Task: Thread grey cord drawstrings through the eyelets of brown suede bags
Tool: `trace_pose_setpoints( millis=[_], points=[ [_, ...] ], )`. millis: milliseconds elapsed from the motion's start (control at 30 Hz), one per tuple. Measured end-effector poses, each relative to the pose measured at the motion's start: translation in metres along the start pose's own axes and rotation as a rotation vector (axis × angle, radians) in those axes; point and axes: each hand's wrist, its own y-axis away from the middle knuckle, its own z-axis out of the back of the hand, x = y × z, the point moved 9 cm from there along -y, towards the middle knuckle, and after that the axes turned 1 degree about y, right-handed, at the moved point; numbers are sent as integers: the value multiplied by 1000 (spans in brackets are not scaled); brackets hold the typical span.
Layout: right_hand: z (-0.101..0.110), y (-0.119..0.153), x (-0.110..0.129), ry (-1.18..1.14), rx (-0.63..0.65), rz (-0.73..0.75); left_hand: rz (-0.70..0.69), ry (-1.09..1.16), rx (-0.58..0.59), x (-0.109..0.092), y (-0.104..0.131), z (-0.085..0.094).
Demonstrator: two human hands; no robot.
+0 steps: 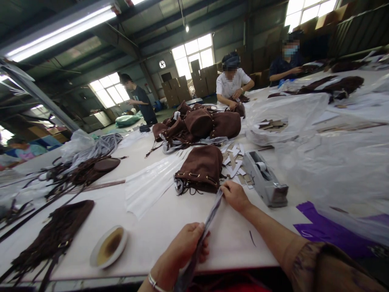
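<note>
A long strip wrapped in greyish plastic (209,219) runs between my two hands; what lies inside the wrap I cannot make out, perhaps a bag strap. My left hand (190,243) is closed round its lower part near the table's front edge. The fingers of my right hand (235,196) pinch its upper end. Just beyond that hand lies a brown drawstring bag (202,164) with gold eyelets, its gathered mouth toward me. Clear film (179,186) pokes out at the bag's left corner.
A grey tape dispenser (264,178) stands right of the bag, beside scattered card pieces (234,162). Behind is a pile of brown bags (197,121). At left are a white dish (101,259) and a fringed brown bag (60,227). Plastic sheets cover the right. Several co-workers are farther back.
</note>
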Motion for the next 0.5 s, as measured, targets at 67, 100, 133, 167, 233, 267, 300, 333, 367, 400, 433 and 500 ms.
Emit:
trace_pose_setpoints(
  millis=[67, 100, 133, 167, 233, 267, 300, 333, 367, 400, 433, 500],
  points=[
    [0, -3, -3, 22, -7, -31, 18, 7, -8, 7, 11, 9],
    [0, -4, -3, 34, -9, -37, 26, -7, -16, 10, 16, 13],
    [-1, -5, -3, 45, -10, -40, 31, -22, -25, 13, 21, 17],
    [-1, -5, -3, 56, -9, -39, 33, -33, -30, 16, 25, 21],
    [-2, -4, -2, 74, -6, -36, 8, -53, -49, 19, 33, 28],
    [-3, -4, -2, 83, -3, -37, -13, -84, -69, 20, 36, 32],
    [-3, -4, -2, 92, -1, -39, -36, -135, -101, 20, 40, 38],
    [-3, -4, -2, 103, 1, -42, -63, -207, -141, 20, 44, 45],
    [-3, -4, -2, 114, 3, -46, -91, -295, -185, 18, 50, 52],
    [-3, -5, -2, 127, 5, -49, -120, -383, -231, 16, 56, 59],
    [-3, -5, -1, 139, 9, -52, -148, -455, -272, 14, 63, 66],
    [-4, -6, -1, 161, 18, -54, -181, -519, -302, 14, 76, 76]
  ],
)
